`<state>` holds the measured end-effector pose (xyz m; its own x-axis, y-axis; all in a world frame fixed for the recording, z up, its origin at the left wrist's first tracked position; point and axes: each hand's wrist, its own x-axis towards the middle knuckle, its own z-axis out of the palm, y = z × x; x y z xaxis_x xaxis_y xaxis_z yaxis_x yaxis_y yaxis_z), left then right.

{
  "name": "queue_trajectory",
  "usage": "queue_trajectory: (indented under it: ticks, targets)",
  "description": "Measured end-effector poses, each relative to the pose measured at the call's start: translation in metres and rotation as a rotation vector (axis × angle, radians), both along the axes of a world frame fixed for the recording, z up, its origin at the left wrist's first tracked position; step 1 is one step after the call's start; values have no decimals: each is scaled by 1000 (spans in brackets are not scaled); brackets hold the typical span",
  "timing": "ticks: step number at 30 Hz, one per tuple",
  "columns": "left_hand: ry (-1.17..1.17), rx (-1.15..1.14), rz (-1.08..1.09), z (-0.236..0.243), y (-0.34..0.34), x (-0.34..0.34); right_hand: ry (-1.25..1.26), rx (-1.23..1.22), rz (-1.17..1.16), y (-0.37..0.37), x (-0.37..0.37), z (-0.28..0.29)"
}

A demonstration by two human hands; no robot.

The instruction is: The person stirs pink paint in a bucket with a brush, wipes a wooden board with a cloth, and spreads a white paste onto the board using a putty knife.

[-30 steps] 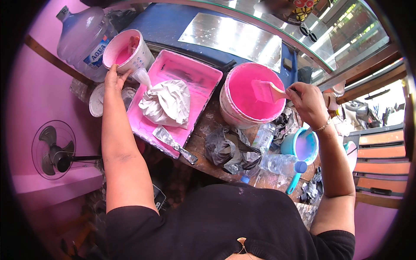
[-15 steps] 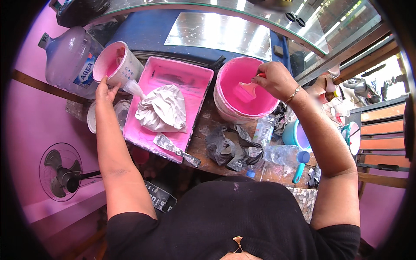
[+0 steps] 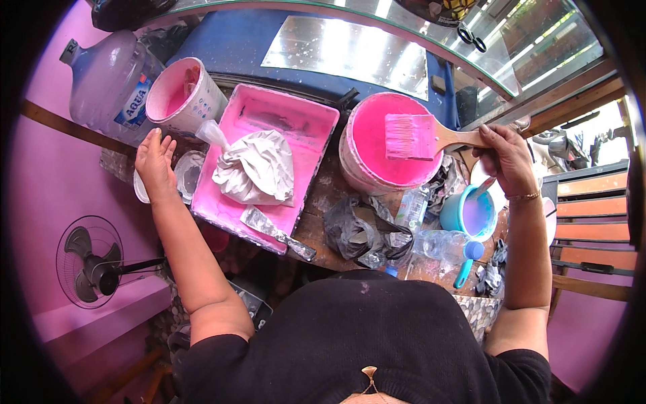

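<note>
My right hand (image 3: 506, 160) grips the wooden handle of a wide paintbrush (image 3: 412, 137). Its pink-coated bristles point left over the large bucket (image 3: 354, 174), which is pink with paint inside. My left hand (image 3: 155, 161) is open beside the small white bucket (image 3: 205, 111), fingers up and holding nothing; that bucket has pink inside and something reddish at its inner side. Between the two buckets lies a pink paint tray (image 3: 316, 111) with a crumpled white bag (image 3: 259, 168) in it. A paint-smeared scraper (image 3: 276, 232) rests across the tray's near edge.
A teal pot (image 3: 452, 214) of lilac liquid, with a handle sticking out, stands below my right hand. Nearby are a black plastic bag (image 3: 350, 225) and clear bottles (image 3: 441, 246). A large water jug (image 3: 101, 81) stands far left, with a glass case (image 3: 494, 71) at the back right.
My left hand has come off the small bucket and opened. The right hand, earlier holding a red-handled brush down in the large bucket, has moved right and now holds the wide wooden-handled paintbrush.
</note>
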<state>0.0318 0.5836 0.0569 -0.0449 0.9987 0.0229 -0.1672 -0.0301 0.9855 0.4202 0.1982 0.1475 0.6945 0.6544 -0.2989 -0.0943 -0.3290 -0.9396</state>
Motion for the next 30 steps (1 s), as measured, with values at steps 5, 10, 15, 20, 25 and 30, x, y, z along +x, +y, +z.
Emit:
queue_trajectory:
  ticks: [5,10,15,20,25,30]
  targets:
    - [-5,147,37,14,-31,19,62,35,-121,-7,-15,-10]
    - [149,191,-347,13,-122,89,152,117,-138,-18,-16,-13]
    - [242,-159,-776,-18,-166,155,48,155,-209,-26,-29,-7]
    - [378,-402,-915,-31,-168,189,-66,181,-253,-35,-39,-11]
    - [396,-270,-881,-33,-166,197,-81,187,-240,-44,-40,-28]
    - [378,-103,-838,-36,-180,181,-89,219,-242,-48,-47,-28]
